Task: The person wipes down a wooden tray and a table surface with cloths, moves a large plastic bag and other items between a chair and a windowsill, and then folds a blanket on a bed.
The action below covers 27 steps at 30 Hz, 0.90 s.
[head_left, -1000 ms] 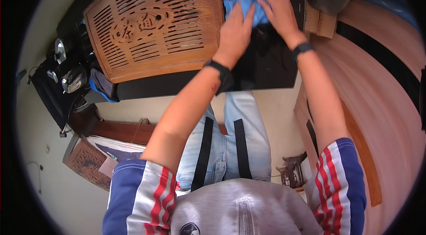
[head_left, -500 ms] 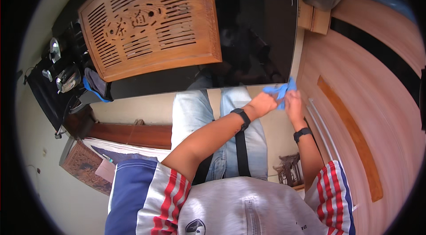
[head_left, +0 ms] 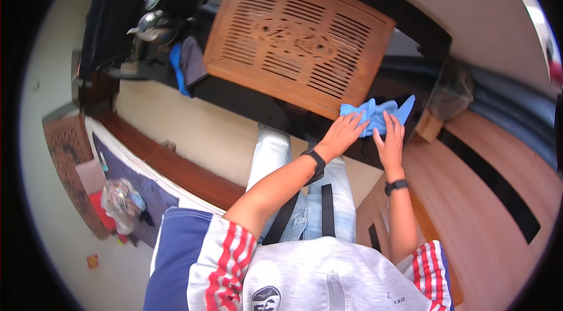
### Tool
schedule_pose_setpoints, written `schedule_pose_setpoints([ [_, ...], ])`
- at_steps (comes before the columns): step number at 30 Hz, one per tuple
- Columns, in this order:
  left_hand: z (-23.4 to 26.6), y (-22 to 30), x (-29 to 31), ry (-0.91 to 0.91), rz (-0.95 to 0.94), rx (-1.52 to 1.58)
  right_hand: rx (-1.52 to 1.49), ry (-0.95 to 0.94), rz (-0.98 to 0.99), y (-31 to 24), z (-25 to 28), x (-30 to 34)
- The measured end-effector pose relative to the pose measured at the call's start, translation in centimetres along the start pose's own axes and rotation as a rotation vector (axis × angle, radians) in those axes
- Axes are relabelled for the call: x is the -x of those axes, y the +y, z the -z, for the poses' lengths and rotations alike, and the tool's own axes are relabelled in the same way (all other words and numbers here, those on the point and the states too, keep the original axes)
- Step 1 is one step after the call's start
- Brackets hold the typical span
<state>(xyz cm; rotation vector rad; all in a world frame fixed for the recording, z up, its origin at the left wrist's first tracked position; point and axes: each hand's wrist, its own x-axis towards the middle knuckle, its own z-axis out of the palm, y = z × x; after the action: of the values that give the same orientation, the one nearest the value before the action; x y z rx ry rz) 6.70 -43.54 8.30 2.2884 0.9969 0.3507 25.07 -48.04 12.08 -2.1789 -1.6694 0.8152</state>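
Observation:
A crumpled blue cloth (head_left: 381, 112) lies on the glossy black tabletop (head_left: 264, 105), by the near right corner of a slatted wooden tea tray (head_left: 296, 61). My left hand (head_left: 342, 136) reaches in from the left, its stretched fingers resting on the cloth's left part. On the near edge of the same cloth, my right hand (head_left: 390, 145) has its fingers and thumb apart. Part of the cloth under the fingertips is hidden. Both wrists wear black bands.
A grey and blue cloth (head_left: 189, 64) hangs at the table's near left edge, below several shiny metal vessels (head_left: 151, 24). To the right stand a cardboard box (head_left: 430, 126) with a plastic bag on it and a wood-patterned panel (head_left: 463, 182). A bench with a dark cushion (head_left: 132, 164) is at left.
Both hands have moved from past the table edge onto the tabletop, bringing the blue cloth down beside the tray. Their fingers have spread, and the head view has turned.

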Motion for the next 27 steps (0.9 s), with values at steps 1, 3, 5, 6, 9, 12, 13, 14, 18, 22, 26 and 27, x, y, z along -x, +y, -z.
schedule_pose_setpoints([
  [1, 0.3, -1.6, 0.4, -0.047, 0.119, -0.005, -0.032, -0.015, 0.003, -0.8, -1.9, -2.0],
  [3, 1.9, -3.6, 0.5, -0.123, 0.115, 0.039, 0.132, -0.061, -0.019, -0.3, -6.1, -2.9],
  [5, 3.5, -4.9, 2.4, -0.134, 0.064, 0.043, 0.120, 0.087, -0.077, -2.1, -9.6, -0.9],
  [6, 4.7, -5.2, 3.7, -0.269, 0.099, 0.076, 0.079, 0.092, -0.109, -2.9, -10.4, 0.6],
  [9, 6.2, -7.0, 8.8, -0.467, 0.205, 0.166, 0.107, -0.177, -0.169, -5.1, -11.5, 5.6],
  [12, 8.4, -8.7, 14.2, -0.492, 0.263, 0.310, 0.055, -0.475, -0.192, -7.3, -12.5, 8.8],
  [13, 9.5, -9.5, 15.8, -0.456, 0.243, 0.301, -0.008, -0.551, -0.131, -8.4, -13.2, 9.1],
  [14, 10.6, -10.5, 17.3, -0.423, 0.221, 0.292, 0.001, -0.554, -0.124, -9.4, -14.1, 8.6],
  [18, 18.3, -15.7, 22.7, -0.348, 0.317, 0.304, -0.076, -0.595, -0.015, -19.5, -15.8, 3.3],
  [22, 24.8, -23.1, 27.8, -0.160, 0.495, 0.287, -0.105, -0.610, 0.205, -34.9, -17.8, -3.1],
  [26, 30.6, -27.3, 29.8, 0.233, 0.617, 0.438, 0.144, -0.634, 0.310, -45.8, -18.8, -6.3],
  [27, 31.7, -28.1, 29.2, 0.277, 0.620, 0.432, 0.184, -0.613, 0.320, -46.9, -18.7, -7.0],
])
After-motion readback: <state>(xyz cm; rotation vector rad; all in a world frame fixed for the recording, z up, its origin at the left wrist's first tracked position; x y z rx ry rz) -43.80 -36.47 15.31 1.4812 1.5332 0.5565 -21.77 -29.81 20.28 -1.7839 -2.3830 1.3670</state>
